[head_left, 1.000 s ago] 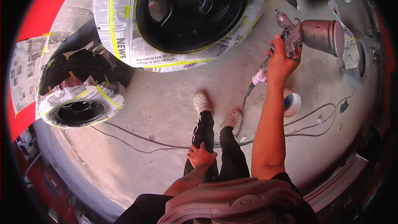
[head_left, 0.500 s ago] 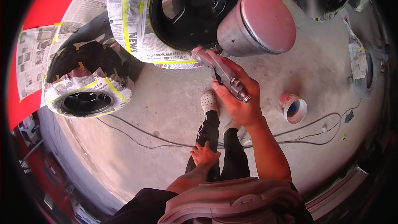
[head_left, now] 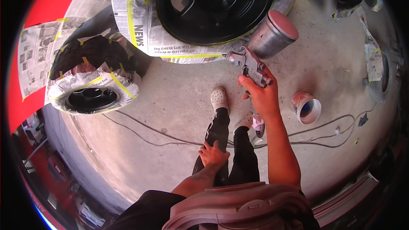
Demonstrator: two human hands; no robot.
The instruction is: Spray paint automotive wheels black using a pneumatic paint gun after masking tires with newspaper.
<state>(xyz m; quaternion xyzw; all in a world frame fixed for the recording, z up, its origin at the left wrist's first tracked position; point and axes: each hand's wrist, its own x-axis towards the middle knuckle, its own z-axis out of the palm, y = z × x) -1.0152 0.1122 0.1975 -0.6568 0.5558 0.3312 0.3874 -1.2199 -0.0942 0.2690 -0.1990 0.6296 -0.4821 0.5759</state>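
The right hand is wrapped around the handle of a spray gun, its fingers curled on the trigger side and the thumb pressed along the body. The gun is just in front of the large wheel, nozzle pointing left by the lower edge of its newspaper; how far the two stand apart in depth I cannot tell. The gun's cup, metal with a pinkish lid, tilts up to the right and overlaps the wheel's lower right rim in view. Below the hand hangs a pink cloth near the right shoe. The left hand lies on the left leg, fingers loosely spread. The large wheel's rim is glossy black, edged with yellow tape. To the left is a smaller papered wheel, beside a red panel. A bucket lies tipped toward the viewer right of the forearm, and a hose loops across the concrete floor.
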